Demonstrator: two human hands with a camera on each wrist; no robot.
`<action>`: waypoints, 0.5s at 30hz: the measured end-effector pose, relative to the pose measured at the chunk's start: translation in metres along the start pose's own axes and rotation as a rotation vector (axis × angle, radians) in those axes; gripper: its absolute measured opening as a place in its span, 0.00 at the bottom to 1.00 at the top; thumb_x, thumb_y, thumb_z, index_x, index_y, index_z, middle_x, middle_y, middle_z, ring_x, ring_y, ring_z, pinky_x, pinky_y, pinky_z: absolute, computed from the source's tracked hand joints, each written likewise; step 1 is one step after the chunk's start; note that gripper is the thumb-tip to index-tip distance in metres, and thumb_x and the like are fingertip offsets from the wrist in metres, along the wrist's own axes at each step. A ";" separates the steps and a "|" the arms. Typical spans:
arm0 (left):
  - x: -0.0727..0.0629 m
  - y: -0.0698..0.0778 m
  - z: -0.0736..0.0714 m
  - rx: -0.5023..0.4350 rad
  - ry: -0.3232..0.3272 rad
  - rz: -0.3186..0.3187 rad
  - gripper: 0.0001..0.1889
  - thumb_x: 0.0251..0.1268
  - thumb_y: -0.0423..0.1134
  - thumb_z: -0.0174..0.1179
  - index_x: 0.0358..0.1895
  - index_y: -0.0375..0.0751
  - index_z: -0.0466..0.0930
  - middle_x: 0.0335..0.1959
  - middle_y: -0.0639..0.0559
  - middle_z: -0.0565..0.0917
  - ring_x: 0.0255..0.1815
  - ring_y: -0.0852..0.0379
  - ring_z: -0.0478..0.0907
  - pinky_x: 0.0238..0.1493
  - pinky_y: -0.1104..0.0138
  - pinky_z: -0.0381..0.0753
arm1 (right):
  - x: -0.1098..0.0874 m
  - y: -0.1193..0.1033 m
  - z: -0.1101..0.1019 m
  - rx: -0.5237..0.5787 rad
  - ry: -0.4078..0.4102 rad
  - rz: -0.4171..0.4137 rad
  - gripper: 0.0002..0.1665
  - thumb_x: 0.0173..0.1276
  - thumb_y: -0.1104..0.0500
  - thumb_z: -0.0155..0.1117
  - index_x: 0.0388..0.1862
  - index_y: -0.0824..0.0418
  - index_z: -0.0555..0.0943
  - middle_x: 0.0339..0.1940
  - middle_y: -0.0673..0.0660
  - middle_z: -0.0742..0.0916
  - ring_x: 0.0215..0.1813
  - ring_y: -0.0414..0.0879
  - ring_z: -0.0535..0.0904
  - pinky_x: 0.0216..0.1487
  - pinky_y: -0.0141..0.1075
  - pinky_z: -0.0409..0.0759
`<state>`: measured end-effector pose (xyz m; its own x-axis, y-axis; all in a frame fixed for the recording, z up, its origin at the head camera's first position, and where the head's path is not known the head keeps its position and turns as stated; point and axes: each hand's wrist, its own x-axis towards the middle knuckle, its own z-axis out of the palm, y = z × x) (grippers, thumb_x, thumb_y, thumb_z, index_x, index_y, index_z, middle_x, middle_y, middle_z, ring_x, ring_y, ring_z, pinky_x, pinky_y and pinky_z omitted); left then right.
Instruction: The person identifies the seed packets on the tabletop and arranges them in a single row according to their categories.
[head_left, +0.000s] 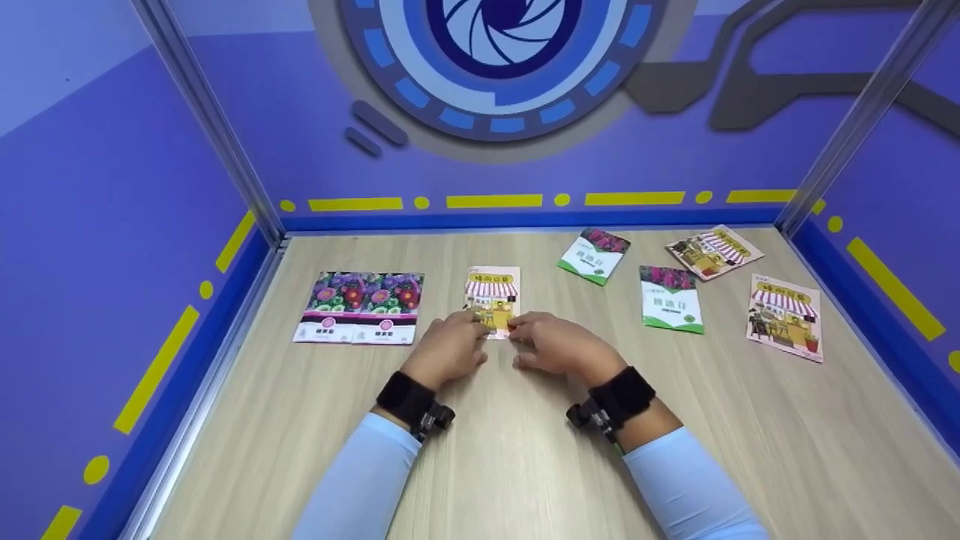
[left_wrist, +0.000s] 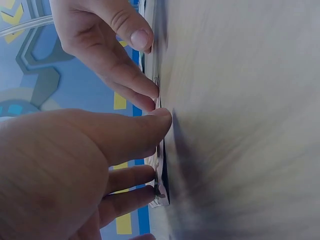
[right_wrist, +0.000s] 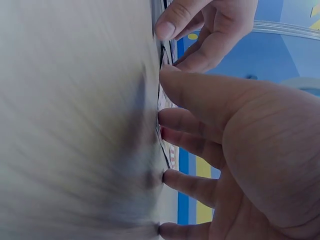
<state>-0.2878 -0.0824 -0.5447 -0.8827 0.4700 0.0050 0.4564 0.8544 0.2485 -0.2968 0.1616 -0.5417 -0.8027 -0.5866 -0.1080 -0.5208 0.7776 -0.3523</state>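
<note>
A pink seed packet [head_left: 493, 289] with a striped shop awning printed on it lies on the wooden table [head_left: 510, 450], in the middle of the head view. My left hand [head_left: 448, 349] rests its fingertips on the packet's lower left part. From the other side, my right hand [head_left: 559, 343] touches the right edge with its fingertips. In the left wrist view the left thumb [left_wrist: 145, 131] is right at the packet's near edge, fingers extended. The right wrist view shows the right fingers [right_wrist: 192, 187] spread, the lower ones down on the tabletop.
Two purple-flower packets [head_left: 326, 307] lie side by side at the left. On the right are two green-and-white packets [head_left: 671, 300] and two more awning packets [head_left: 785, 318], scattered at angles. Blue-purple panels [head_left: 525, 176] wall in the table's back and sides.
</note>
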 end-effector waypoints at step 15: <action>-0.001 0.005 -0.003 0.047 0.035 -0.078 0.09 0.76 0.45 0.75 0.47 0.43 0.92 0.52 0.42 0.90 0.56 0.39 0.87 0.59 0.41 0.85 | -0.003 -0.015 0.002 0.012 -0.052 -0.058 0.36 0.79 0.45 0.76 0.80 0.59 0.83 0.88 0.58 0.78 0.92 0.69 0.66 0.87 0.72 0.67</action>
<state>-0.2852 -0.0795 -0.5408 -0.9188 0.3941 0.0213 0.3900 0.8981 0.2034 -0.2859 0.1511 -0.5383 -0.7549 -0.6417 -0.1354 -0.5620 0.7394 -0.3708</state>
